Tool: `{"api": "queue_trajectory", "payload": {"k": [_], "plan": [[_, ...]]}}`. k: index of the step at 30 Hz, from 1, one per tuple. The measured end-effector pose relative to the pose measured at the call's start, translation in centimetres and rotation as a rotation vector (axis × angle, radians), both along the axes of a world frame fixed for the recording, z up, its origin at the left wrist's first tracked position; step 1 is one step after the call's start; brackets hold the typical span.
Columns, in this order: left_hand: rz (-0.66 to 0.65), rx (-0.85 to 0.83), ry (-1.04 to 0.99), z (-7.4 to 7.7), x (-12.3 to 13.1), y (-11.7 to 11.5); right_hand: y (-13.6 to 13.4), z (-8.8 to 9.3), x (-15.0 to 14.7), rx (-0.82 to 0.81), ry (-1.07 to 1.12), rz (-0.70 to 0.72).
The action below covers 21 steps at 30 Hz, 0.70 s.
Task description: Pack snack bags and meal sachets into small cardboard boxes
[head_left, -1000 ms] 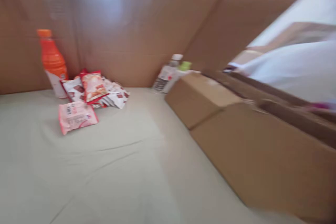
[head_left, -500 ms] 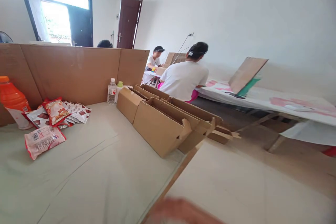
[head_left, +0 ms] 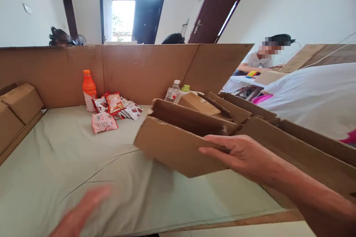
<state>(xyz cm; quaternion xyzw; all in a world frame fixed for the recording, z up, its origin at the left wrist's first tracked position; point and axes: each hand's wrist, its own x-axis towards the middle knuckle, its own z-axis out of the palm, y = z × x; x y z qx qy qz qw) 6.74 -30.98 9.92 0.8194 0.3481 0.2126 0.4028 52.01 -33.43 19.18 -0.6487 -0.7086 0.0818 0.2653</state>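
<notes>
My right hand (head_left: 233,152) grips the near wall of an open cardboard box (head_left: 178,144), thumb and fingers on its right end. The box is tilted above the cloth-covered table (head_left: 111,166). My left hand (head_left: 86,207), blurred by motion, is low over the cloth at the lower left and touches no object that I can see; its fingers are smeared. Behind the held box, more cardboard boxes (head_left: 300,148) stand along the table's right side.
An orange bottle (head_left: 88,90), several snack packets (head_left: 115,105) and a clear bottle (head_left: 172,91) stand or lie before a cardboard wall (head_left: 147,70). Other boxes (head_left: 20,103) sit at the left. People sit beyond, one in a white shirt (head_left: 319,92) close at the right.
The view has swung left and nearer. My right hand now holds a box lifted from the group, and my left hand has come into view at the lower left.
</notes>
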Motion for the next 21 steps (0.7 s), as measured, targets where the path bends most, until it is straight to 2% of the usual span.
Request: {"api": "queue_trajectory", "payload": {"k": [2,5,7,9,11,12,14,15,17,19,21], "plan": [[0.121,0.064,-0.023,1.1,0.5,2.6,0.9,1.0,-5.1,-0.013,-0.005,0.177],[0.259,0.106,-0.132,2.1,1.6,6.1,2.9,0.9,-11.6,0.010,-0.113,0.445],[0.246,0.019,-0.240,2.0,1.9,7.6,3.8,0.1,-14.0,0.032,-0.159,0.583],[0.212,-0.069,-0.296,1.3,1.5,8.5,3.8,-0.9,-14.6,0.102,-0.107,0.645],[0.208,-0.075,-0.270,0.4,0.9,8.8,3.4,-1.9,-13.6,0.242,0.045,0.572],[0.208,-0.062,-0.243,-0.1,0.6,8.8,3.1,-2.5,-12.7,0.324,0.148,0.466],[0.198,-0.039,-0.202,-0.9,0.2,8.9,3.0,-4.0,-10.8,0.439,0.381,0.149],[0.186,-0.042,-0.196,-1.3,0.2,9.0,3.2,-5.0,-10.0,0.433,0.508,-0.006],[0.132,-0.070,-0.227,-1.8,0.5,9.2,3.8,-7.3,-9.1,0.274,0.744,-0.186],[0.049,-0.103,-0.265,-2.2,1.2,9.7,4.6,-9.3,-9.4,0.009,0.901,-0.167],[0.007,-0.119,-0.282,-2.4,1.7,10.1,5.1,-10.7,-10.5,-0.169,0.966,-0.093]]}}
